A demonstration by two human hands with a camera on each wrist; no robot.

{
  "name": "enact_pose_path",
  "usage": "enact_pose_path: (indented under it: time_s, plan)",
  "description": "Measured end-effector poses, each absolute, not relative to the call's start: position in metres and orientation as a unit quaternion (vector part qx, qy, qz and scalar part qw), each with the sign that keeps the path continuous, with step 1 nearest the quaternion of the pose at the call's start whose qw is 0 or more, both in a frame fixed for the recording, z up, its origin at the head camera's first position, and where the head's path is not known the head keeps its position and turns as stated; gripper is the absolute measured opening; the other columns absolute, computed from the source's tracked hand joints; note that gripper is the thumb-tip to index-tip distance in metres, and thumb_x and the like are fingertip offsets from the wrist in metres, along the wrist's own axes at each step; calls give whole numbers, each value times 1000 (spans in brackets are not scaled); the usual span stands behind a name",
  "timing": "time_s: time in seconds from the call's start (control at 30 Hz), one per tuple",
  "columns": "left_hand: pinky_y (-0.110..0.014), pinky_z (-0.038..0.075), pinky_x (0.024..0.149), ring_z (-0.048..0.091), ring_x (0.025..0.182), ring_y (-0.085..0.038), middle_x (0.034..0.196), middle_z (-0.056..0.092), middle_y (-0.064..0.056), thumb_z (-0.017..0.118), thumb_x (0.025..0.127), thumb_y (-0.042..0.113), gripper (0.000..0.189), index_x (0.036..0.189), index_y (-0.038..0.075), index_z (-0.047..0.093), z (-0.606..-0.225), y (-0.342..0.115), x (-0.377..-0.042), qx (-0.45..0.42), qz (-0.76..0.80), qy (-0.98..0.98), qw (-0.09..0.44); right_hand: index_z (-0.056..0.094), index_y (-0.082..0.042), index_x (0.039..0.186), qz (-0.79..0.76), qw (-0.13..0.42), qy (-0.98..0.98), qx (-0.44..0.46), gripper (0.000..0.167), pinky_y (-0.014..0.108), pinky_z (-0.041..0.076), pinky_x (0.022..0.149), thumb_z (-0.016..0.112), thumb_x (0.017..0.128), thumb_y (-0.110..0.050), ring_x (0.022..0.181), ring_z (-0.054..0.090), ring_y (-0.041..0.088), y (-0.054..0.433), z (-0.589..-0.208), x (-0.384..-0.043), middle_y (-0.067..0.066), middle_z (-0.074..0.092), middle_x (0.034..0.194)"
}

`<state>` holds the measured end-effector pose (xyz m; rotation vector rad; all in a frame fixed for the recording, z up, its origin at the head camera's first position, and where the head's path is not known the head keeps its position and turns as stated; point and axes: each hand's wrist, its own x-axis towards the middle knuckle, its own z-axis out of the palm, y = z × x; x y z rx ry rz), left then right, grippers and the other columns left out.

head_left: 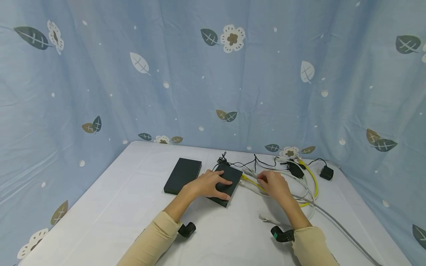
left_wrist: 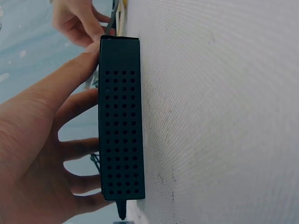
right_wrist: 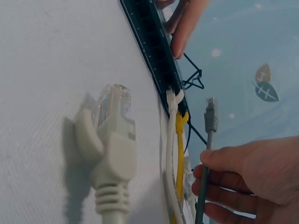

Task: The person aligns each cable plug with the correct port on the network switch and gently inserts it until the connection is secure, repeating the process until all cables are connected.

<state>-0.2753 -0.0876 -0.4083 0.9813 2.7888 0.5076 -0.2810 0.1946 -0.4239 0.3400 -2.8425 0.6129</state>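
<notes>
My left hand (head_left: 211, 184) rests on top of a black network switch (head_left: 234, 173), fingers spread. In the left wrist view the thumb and fingers lie across the upper face of the switch (left_wrist: 124, 121), above its perforated side. To the right of it, my right hand (head_left: 275, 184) pinches a grey Ethernet cable (right_wrist: 202, 200) between thumb and fingers. The cable's grey plug (right_wrist: 211, 116) points toward the switch's port side, apart from it. A white Ethernet plug (right_wrist: 172, 98) and a yellow one (right_wrist: 180, 123) sit in neighbouring ports at one end of the row.
Another black box (head_left: 183, 175) lies left of the switch. Behind and to the right are thin black cords (head_left: 256, 160), two black power adapters (head_left: 295, 169) and coiled white and yellow cables (head_left: 314, 181). A loose white Ethernet plug (right_wrist: 114, 144) lies on the white table near my right wrist.
</notes>
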Motion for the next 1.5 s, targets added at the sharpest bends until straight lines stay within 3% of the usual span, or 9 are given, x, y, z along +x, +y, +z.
enact_pose_path:
  time_s: [0.4,0.67,1.07,1.33,1.5]
  plan:
    - [-62,41,103,41,135,-48,158,35,-13,72,80,58,61,135,33,61,-410,-87,-276,324,170,928,69,72,-13,87,201,98,-964,144,5,27,44,56,73,89,-18,66,56,8,198,-426,-272,-5,67,75]
    - [-62,42,102,42,134,-48,158,35,-12,72,80,59,61,135,34,60,-411,-87,-276,324,168,928,70,75,-15,90,205,110,-958,165,4,28,49,60,73,88,-17,72,63,8,201,-429,-266,-6,71,79]
    - [-59,43,102,42,135,-47,158,34,-13,72,80,59,62,135,34,60,-412,-88,-278,328,166,927,69,76,-14,89,196,101,-960,174,4,27,46,60,75,87,-17,66,56,4,198,-429,-261,-8,68,76]
    - [-66,30,112,31,144,-46,159,32,-13,76,75,62,70,137,33,59,-412,-89,-280,332,160,926,82,75,-12,88,178,101,-964,168,5,27,47,61,75,87,-17,67,57,5,195,-430,-258,-7,68,77]
    - [-62,38,107,31,143,-46,162,27,-11,79,69,64,78,139,37,56,-411,-90,-280,321,152,930,97,75,-13,89,185,94,-964,164,3,27,48,62,75,85,-13,68,56,5,192,-430,-256,-7,67,77]
